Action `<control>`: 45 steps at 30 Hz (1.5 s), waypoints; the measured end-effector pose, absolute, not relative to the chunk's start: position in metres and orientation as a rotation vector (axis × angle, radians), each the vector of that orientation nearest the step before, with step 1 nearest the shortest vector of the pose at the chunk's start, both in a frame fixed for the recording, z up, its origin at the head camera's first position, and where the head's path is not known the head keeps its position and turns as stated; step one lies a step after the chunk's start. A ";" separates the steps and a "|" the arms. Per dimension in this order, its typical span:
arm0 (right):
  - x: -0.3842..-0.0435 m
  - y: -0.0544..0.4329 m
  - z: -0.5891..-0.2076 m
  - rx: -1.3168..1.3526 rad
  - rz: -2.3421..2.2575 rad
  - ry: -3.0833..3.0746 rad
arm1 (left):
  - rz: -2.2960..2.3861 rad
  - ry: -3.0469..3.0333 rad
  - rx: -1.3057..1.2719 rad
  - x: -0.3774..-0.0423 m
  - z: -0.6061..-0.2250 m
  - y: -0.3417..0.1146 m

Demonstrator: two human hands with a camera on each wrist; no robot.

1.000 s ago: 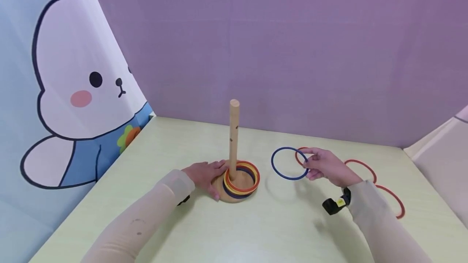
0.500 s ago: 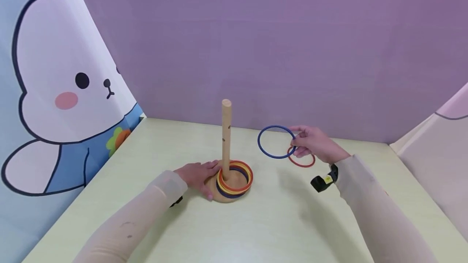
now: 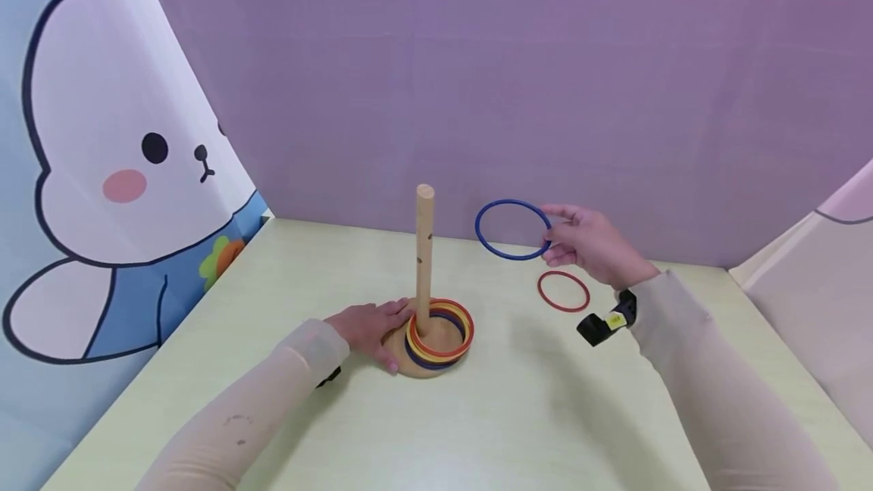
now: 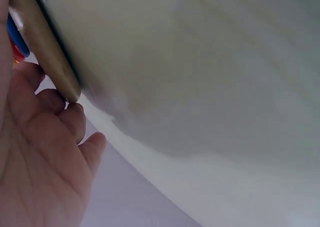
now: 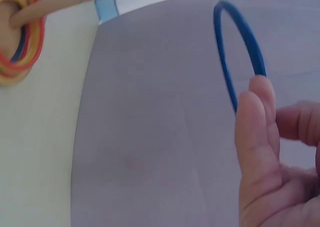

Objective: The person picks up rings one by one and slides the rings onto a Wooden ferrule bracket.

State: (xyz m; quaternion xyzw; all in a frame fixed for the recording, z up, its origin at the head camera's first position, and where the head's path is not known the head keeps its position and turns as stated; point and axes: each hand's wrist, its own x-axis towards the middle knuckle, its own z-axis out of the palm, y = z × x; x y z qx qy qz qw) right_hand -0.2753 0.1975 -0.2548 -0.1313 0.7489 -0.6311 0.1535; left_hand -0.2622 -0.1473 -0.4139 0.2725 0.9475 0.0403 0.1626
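My right hand (image 3: 595, 245) pinches the edge of a blue ring (image 3: 477, 227), raised over the far part of the table. In the right wrist view the blue ring (image 5: 219, 37) is seen nearly edge-on, above the fingertips. A wooden peg (image 3: 424, 256) rises upright from a round wooden base (image 3: 417, 373). Several red, yellow and dark blue rings (image 3: 470, 328) lie stacked round its foot. On the base's left side rests my left hand (image 3: 367, 329), thumb and fingers spread. Up close, its fingers (image 4: 72, 122) lie against the edge of the base (image 4: 45, 42).
One red ring (image 3: 563, 311) lies flat on the pale table (image 3: 505, 415), below and behind the right hand. A purple cloth (image 3: 580, 97) hangs along the far edge. To the left hangs a cloth with a cartoon rabbit (image 3: 123, 112).
My right hand has lifted the blue ring up and away from the red ring on the table. The left hand stays on the base. The head view has shifted slightly.
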 end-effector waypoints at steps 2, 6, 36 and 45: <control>-0.274 0.196 -0.251 -0.359 -1.846 2.108 | 0.119 2.705 0.773 -0.263 -0.414 -0.147; -0.270 0.193 -0.243 -0.350 -1.890 2.052 | 0.127 2.708 0.779 -0.264 -0.415 -0.147; -0.239 0.134 -0.227 -0.408 -2.178 1.889 | 0.280 2.628 0.610 -0.257 -0.401 -0.143; -0.235 0.120 -0.234 -0.443 -2.228 1.871 | 0.294 2.620 0.593 -0.257 -0.407 -0.142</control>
